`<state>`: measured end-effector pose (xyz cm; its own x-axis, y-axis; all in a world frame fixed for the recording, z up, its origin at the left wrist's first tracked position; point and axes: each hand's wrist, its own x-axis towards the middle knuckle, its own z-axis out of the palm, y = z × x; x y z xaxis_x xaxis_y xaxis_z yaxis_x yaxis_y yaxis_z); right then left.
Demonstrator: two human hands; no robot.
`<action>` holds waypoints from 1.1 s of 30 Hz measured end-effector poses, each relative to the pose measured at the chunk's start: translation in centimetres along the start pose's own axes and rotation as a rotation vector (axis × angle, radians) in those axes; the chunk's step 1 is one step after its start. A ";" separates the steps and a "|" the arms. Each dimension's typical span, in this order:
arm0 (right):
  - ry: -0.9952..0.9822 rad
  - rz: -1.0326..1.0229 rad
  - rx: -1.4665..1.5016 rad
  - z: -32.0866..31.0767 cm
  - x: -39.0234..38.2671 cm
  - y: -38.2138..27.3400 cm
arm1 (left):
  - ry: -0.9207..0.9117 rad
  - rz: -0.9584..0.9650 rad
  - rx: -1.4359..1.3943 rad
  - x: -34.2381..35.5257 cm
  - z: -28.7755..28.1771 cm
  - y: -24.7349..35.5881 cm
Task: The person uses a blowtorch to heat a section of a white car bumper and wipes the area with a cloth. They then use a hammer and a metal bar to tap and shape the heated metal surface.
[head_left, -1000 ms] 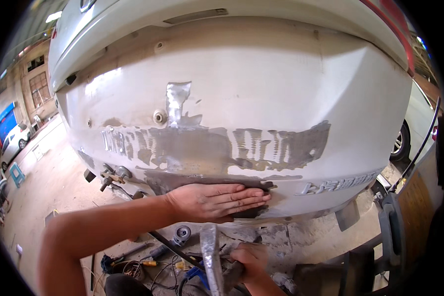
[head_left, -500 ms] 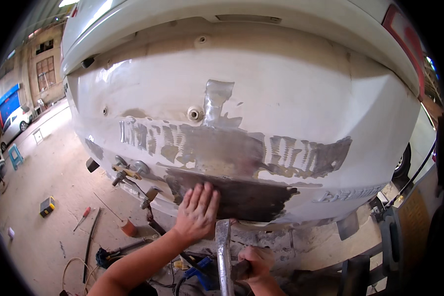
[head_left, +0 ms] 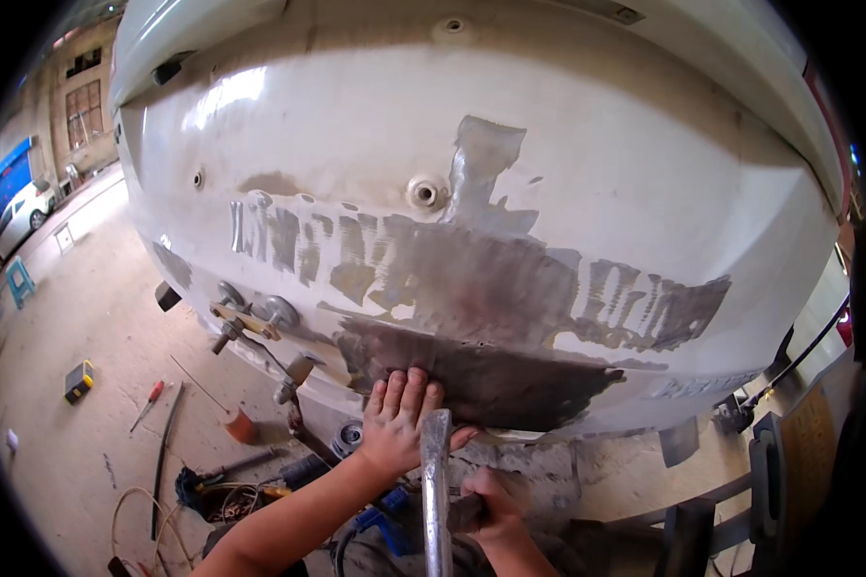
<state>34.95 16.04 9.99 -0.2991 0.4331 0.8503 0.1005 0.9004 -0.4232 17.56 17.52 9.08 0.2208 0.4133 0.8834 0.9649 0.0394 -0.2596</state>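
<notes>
A white car's rear panel [head_left: 635, 163] fills most of the view, with a band of bare, scraped metal [head_left: 481, 279] across it. Below the band lies a dark bare patch [head_left: 491, 385]. My left hand [head_left: 399, 418] rests on this patch's lower left part, fingers stretched out, holding nothing. Close by on the right, my right hand [head_left: 498, 502] is closed around the dark handle of a hammer. The hammer's long metal head [head_left: 436, 490] stands upright between my hands, its flat end just below the panel's lower edge.
A metal pulling clamp [head_left: 260, 322] with bolts juts out at the panel's lower left. On the floor lie a screwdriver [head_left: 148, 402], a black rod [head_left: 165, 457], a yellow-black box [head_left: 80, 381] and cables. A dark metal frame [head_left: 712, 514] stands at the lower right.
The view has shifted, so the panel sits farther right and its upper part higher. My left hand has slid down and left on the dark patch. The right hand still grips the hammer.
</notes>
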 end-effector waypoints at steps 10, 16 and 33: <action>0.021 -0.040 -0.038 1.4 0.3 0.5 | -0.203 0.008 -0.159 -2.7 -0.8 -0.4; 0.110 0.086 0.027 2.3 1.2 0.4 | -0.190 0.046 -0.186 -2.7 -1.0 -0.1; 0.023 0.040 0.032 0.6 0.9 0.4 | -0.232 0.004 -0.201 -2.3 -1.6 0.1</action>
<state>34.15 16.78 10.36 -0.2731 0.4701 0.8393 0.0819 0.8807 -0.4666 17.41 15.12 7.65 0.2088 0.6105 0.7640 0.9780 -0.1340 -0.1602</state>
